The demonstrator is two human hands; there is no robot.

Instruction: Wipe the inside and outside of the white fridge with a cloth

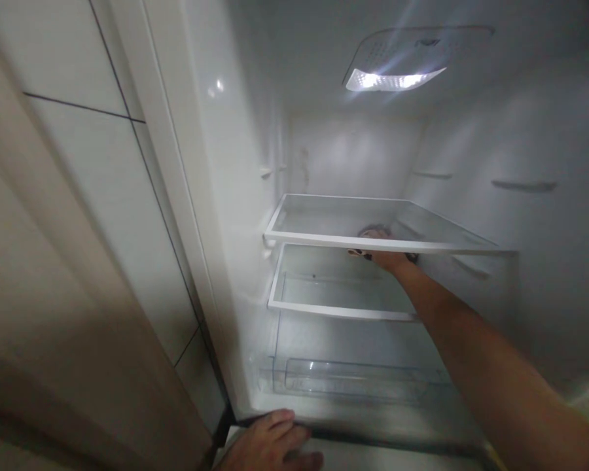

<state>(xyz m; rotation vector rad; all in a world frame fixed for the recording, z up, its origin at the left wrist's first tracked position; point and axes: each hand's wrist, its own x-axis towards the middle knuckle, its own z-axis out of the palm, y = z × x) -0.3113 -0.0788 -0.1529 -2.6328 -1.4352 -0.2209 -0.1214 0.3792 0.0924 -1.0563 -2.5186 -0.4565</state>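
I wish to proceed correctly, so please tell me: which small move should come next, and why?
Perhaps slide the right hand leftward over the lower shelf, because the hand seems to hold a cloth beneath the upper shelf, and the lower one extends further left.

Cloth (358, 252), dark w/ lighter patches, is bunched up in the R hand (385, 260); mostly hidden, so exact shape & pattern unclear. It's toward the back of the fridge (226, 261), btwn the upper shelf (319, 239) & lower shelf (324, 310), right of ctr; can't tell if it touches either. Both shelves: clear panes w/ white front rims, approx. level, one above the other, slotted in. Lower one's R end is blocked from view.
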